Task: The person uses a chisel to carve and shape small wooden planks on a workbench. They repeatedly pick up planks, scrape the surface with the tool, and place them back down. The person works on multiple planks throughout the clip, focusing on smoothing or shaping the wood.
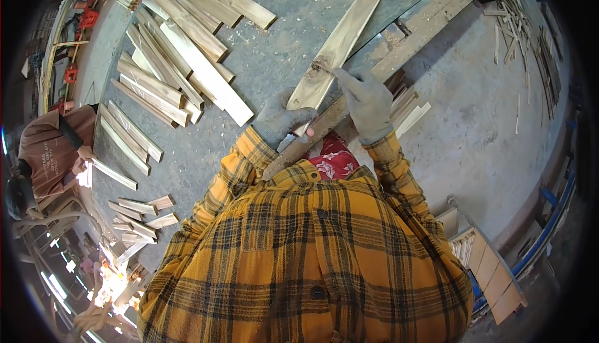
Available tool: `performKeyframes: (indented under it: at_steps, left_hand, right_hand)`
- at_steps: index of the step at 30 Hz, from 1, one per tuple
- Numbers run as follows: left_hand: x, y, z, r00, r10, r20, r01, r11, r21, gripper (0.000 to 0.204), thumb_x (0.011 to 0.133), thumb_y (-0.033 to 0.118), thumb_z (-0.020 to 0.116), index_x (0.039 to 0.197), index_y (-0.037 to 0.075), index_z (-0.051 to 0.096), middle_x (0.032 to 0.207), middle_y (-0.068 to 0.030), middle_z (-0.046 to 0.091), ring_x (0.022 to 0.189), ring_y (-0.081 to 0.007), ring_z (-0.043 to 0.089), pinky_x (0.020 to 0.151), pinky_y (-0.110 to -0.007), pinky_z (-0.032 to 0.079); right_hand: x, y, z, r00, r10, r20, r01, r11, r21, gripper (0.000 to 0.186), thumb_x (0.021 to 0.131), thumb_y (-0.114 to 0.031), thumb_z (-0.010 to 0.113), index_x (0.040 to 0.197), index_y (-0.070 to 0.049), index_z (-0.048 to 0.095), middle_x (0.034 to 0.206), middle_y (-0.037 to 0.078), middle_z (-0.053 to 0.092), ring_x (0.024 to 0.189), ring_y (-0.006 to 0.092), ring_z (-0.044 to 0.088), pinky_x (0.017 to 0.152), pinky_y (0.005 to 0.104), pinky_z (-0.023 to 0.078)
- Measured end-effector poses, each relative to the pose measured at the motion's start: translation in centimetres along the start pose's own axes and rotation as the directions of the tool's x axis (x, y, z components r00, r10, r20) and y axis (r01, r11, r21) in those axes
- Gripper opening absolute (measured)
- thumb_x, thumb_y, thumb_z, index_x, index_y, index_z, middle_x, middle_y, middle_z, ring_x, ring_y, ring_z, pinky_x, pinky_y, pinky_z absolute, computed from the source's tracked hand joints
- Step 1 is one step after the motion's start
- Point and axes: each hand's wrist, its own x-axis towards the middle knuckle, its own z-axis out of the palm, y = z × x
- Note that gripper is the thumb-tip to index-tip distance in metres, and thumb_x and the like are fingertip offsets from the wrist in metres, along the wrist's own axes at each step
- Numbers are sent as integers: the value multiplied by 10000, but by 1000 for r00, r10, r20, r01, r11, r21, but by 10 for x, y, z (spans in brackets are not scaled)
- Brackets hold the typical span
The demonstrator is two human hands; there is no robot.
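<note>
A pale wooden board with a dark knot slants away from me over the grey tabletop. My left hand, in a grey glove, is closed around the board's near end, and a bare fingertip shows by its edge. Also gloved in grey, my right hand is to the right of the board. Its index finger stretches out to the knot, while the other fingers are partly curled and hard to make out. I see nothing held in that hand.
Many cut boards lie in loose rows on the table's left, with shorter pieces nearer. A worn beam runs along the table's right edge. Scrap strips lie on the floor at right. A co-worker handles wood at left.
</note>
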Motion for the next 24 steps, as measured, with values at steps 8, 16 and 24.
performKeyframes:
  at_steps: [8, 16, 24]
  left_hand:
    - [-8, 14, 4, 1000, 3, 18, -3, 999, -36, 430, 809, 70, 681, 1175, -71, 503, 848, -109, 659, 590, -141, 650, 538, -205, 503]
    - [-12, 15, 5, 1000, 8, -31, -8, 1000, -6, 431, 810, 55, 675, 1179, -73, 492, 807, -91, 641, 550, -143, 639, 490, -214, 495]
    - [-17, 22, 2, 1000, -17, -12, 17, 1000, -20, 474, 816, 0, 633, 1238, -92, 437, 870, -139, 626, 565, -156, 632, 481, -255, 509]
  right_hand:
    - [-1, -10, -6, 1000, -24, -15, 24, 999, -43, 347, 766, -102, 632, 1096, -203, 661, 837, 14, 548, 744, 217, 590, 616, 349, 492]
    - [-1, -32, -37, 992, 45, 121, -9, 960, -280, 351, 803, -76, 574, 1130, -185, 642, 861, 42, 566, 782, 247, 593, 654, 366, 488]
    - [2, -20, -14, 1000, 12, 22, -15, 986, 166, 322, 764, -90, 641, 1069, -188, 676, 847, 35, 587, 731, 239, 607, 588, 349, 492]
